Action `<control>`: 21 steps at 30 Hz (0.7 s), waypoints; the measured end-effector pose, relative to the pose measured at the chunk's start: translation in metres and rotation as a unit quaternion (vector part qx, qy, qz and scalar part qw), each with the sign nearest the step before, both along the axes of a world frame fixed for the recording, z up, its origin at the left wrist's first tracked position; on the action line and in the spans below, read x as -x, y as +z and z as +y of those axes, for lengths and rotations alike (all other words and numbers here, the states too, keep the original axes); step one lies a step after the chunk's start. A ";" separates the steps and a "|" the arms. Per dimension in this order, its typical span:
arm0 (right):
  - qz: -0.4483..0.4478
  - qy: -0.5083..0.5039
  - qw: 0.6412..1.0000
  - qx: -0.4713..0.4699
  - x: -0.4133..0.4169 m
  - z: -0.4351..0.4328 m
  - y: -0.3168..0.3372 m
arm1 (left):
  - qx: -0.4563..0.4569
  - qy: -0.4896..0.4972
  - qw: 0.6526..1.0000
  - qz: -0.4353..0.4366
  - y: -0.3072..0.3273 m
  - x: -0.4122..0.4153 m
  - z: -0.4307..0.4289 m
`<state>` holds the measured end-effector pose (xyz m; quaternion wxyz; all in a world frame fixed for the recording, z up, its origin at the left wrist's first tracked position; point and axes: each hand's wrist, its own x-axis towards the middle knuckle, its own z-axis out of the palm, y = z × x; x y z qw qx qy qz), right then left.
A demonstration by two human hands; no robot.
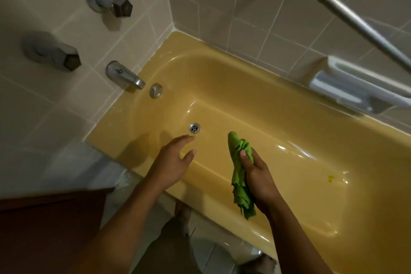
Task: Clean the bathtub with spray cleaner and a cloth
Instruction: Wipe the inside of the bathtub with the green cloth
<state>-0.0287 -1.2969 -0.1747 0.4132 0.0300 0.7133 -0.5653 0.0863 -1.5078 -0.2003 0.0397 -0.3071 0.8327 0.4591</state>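
A yellow bathtub [255, 95] fills the middle of the view, its floor glossy and wet-looking. My right hand [258, 176] grips a bunched green cloth [241, 176] above the tub floor, just inside the near rim. My left hand [172, 160] hovers empty with straight, relaxed fingers over the near rim, its fingertips just short of the round metal drain [194, 128]. A small yellowish spot [330, 178] lies on the tub floor to the right. No spray bottle is in view.
A chrome spout [124, 75] and overflow cap [156, 90] sit at the tub's left end, with two hexagonal taps [121, 4] [69, 58] on the tiled wall above. A grab bar [347, 13] and white soap holder [351, 84] are on the far wall. A dark cabinet [51, 224] stands at lower left.
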 end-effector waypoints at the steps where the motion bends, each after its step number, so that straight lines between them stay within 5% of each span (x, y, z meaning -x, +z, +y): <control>1: 0.000 -0.007 1.000 -0.002 -0.007 0.000 0.002 | 0.000 -0.008 1.000 -0.003 0.002 -0.004 -0.002; 10: -0.031 -0.027 0.999 0.010 -0.039 0.026 -0.013 | 0.025 -0.011 1.000 0.003 -0.021 -0.040 0.012; 21: -0.017 -0.079 0.996 0.026 -0.048 0.145 -0.007 | 0.015 0.002 0.999 0.050 -0.021 -0.065 0.127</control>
